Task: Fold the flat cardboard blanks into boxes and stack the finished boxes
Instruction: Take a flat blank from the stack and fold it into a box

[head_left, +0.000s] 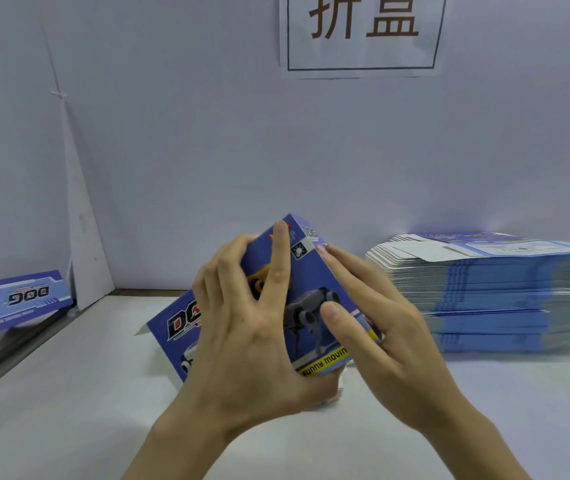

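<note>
White wall panels (207, 133) close in the back and left of the station, probably to keep the work area plain. A paper sign (363, 29) with two large characters is fixed high on the back panel. The pale bench (69, 410) runs up to these panels.

At the right of the bench lies a tall stack of flat blanks (501, 299), printed side up. It sits just beside the right hand (391, 330), likely so the next blank is an easy reach.

In the middle, a blue cardboard blank (176, 327) is held tilted above the bench, partly opened, with its printed face towards the camera. The left hand (252, 334) grips it, index finger laid straight up the face and the other fingers curled over the far edge. The right hand pinches the right-hand crease, thumb on the face and fingers along the side panel, seemingly to square it up.

At the far left, a finished box (27, 297) stands against the side panel, well apart from the blanks.
</note>
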`<state>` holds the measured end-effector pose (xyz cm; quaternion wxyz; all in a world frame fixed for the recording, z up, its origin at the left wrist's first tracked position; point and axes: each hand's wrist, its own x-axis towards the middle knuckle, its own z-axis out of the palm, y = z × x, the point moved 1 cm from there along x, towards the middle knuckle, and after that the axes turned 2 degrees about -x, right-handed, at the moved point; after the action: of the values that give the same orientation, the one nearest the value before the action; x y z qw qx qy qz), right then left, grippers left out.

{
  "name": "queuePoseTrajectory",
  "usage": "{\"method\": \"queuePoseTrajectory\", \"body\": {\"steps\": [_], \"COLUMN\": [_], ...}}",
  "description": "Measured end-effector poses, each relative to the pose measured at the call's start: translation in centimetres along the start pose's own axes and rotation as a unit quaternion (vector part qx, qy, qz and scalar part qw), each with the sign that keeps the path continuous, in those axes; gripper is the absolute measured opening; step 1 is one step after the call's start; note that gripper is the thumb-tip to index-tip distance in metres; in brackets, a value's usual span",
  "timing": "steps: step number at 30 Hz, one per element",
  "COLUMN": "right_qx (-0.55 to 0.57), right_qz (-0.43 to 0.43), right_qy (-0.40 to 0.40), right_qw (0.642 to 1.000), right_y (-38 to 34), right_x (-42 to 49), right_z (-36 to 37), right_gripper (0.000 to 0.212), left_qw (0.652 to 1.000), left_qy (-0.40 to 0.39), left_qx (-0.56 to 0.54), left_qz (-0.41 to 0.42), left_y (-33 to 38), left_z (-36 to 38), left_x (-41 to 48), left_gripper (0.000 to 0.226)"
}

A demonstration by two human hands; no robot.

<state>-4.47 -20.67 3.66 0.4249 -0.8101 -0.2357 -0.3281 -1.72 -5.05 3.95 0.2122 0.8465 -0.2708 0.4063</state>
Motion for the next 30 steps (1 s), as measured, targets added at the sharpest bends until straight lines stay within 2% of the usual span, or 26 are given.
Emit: {"method": "queuePoseTrajectory", "body": {"steps": [2,6,8,11,15,18,20,21,23,25,27,28,30], "right_qx": [0.004,0.097,0.078,0.059,0.123,0.160,0.183,0.180,0.166,0.142,0.120,0.121,0.156], "right_qz": [0.003,0.036,0.042,0.045,0.087,0.118,0.140,0.142,0.150,0.156,0.167,0.174,0.183], "right_qy": [-0.019,-0.038,-0.023,-0.027,-0.055,-0.016,0.001,0.012,0.064,0.131,0.195,0.220,0.236], "right_qw": [1.000,0.994,0.996,0.997,0.987,0.980,0.973,0.973,0.973,0.969,0.959,0.952,0.942], "right_y": [-0.1,-0.4,-0.4,-0.3,-0.3,-0.4,-0.3,-0.2,-0.1,0.3,0.6,0.9,1.3], "right_x": [0.0,0.0,-0.1,-0.3,-0.2,0.1,0.3,0.4,0.7,0.6,0.6,0.6,0.6], "right_z": [-0.3,-0.6,-0.2,0.2,-0.4,-0.4,-0.2,-0.3,-0.6,-1.0,-1.1,-1.2,-1.4], "right_gripper": [0.049,0.062,0.063,0.059,0.066,0.071,0.063,0.053,0.043,0.055,0.088,0.099,0.107], "left_qw": [1.000,0.997,0.996,0.997,0.995,0.997,0.995,0.994,0.994,0.999,0.992,0.976,0.924], "left_qy": [-0.001,0.008,0.013,0.004,-0.012,-0.016,-0.022,-0.015,0.015,0.021,0.003,-0.013,-0.079], "left_qx": [-0.004,0.023,0.026,0.014,0.007,-0.022,-0.023,-0.011,0.014,-0.009,-0.081,-0.123,-0.207], "left_qz": [0.003,0.066,0.083,0.081,0.100,0.079,0.091,0.103,0.107,0.043,-0.100,-0.179,-0.311], "left_y": [0.0,0.0,0.2,0.1,-1.0,-1.7,-1.9,-1.9,-1.8,-1.6,-1.2,-1.4,-2.5], "left_z": [0.0,-0.1,0.0,0.2,0.0,-0.2,-0.1,0.1,0.8,1.7,1.9,2.0,2.7], "left_x": [0.0,0.2,0.1,0.0,0.5,0.6,0.6,0.6,0.6,0.4,0.3,0.2,0.2], "left_gripper": [0.123,0.122,0.123,0.121,0.120,0.120,0.113,0.105,0.090,0.088,0.097,0.100,0.110]}}
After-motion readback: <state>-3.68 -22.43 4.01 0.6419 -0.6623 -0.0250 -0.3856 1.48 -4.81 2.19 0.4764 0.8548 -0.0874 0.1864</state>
